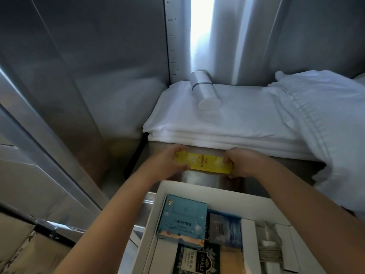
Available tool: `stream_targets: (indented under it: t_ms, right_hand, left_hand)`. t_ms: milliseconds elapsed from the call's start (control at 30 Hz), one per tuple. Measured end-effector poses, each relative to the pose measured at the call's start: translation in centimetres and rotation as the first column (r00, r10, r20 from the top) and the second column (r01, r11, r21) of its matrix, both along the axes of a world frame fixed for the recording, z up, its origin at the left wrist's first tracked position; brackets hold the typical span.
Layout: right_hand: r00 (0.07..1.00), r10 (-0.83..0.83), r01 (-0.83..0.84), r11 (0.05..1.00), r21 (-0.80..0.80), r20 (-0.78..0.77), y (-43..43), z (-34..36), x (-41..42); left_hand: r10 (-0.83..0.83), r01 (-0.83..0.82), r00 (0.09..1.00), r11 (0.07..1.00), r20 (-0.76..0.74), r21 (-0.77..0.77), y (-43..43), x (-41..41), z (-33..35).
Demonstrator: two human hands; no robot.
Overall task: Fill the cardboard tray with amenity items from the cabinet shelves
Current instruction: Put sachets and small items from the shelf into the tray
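Left hand (169, 163): beyond the far rim of the cardboard tray (217, 191); my fingers (180, 149) curl over the top edge of the yellow packet's (205, 162) left end, with the thumb under it, so this hand is grasping the packet.
Right hand (243, 163): also beyond the tray's far rim; my fingers pinch the packet's right end.
Yellow packet: held level between both hands, above and just past the tray's far rim, in front of the steel shelf front (201, 178); its print is too small to read.
Light blue box (183, 218): inside the tray, at its far-left corner, tilted.
Tea packet (195, 260): inside the tray, nearer me than the blue box; it reads "CHALI".
Blue-grey packet (225, 228): inside the tray, just right of the blue box.
White inner box (248, 244): along the tray's right side; I cannot tell what it contains.
Folded white linen (227, 123): stacked on the shelf beyond the tray.
White cylinder (204, 91): lying on the linen, farther from the tray.
Crumpled white towel (320, 115): beyond the tray to the right, draped over the linen's edge.
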State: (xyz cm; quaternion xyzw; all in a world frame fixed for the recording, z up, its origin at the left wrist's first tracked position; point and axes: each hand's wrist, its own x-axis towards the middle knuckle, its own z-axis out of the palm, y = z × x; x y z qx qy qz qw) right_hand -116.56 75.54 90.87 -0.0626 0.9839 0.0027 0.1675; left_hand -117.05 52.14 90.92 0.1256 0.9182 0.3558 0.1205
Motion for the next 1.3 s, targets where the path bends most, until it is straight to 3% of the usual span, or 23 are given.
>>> stream_targets:
  t_ms: [133, 300, 467, 1100, 1300]
  right_hand:
    - [0.999, -0.032, 0.032, 0.999, 0.002, -0.032, 0.4, -0.1, -0.1]
    - [0.998, -0.036, 0.036, 0.999, -0.014, -0.053, 0.4, -0.3, -0.3]
    - [0.999, -0.016, 0.017, 1.000, 0.014, -0.039, 0.0, -0.7, -0.3]
    - [0.995, 0.022, -0.016, 0.998, 0.064, -0.099, 0.4, -1.1, -0.4]
    - [0.974, 0.050, -0.055, 0.998, -0.021, -0.219, 0.8, -0.1, 0.1]
  left_hand:
    - [-0.019, 0.013, 0.998, 0.994, -0.057, -0.105, 0.0, -1.4, -0.2]
    - [-0.179, 0.117, 0.967, 0.944, -0.183, -0.307, 0.1, -2.1, -1.1]
    - [-0.240, 0.176, 0.964, 0.899, -0.115, -0.401, 0.2, -2.9, -2.0]
    - [-0.184, 0.151, 0.976, 0.955, -0.112, -0.257, 0.1, -4.1, -1.6]
    - [-0.172, 0.169, 0.982, 0.985, -0.084, -0.043, 0.4, -3.1, 0.7]
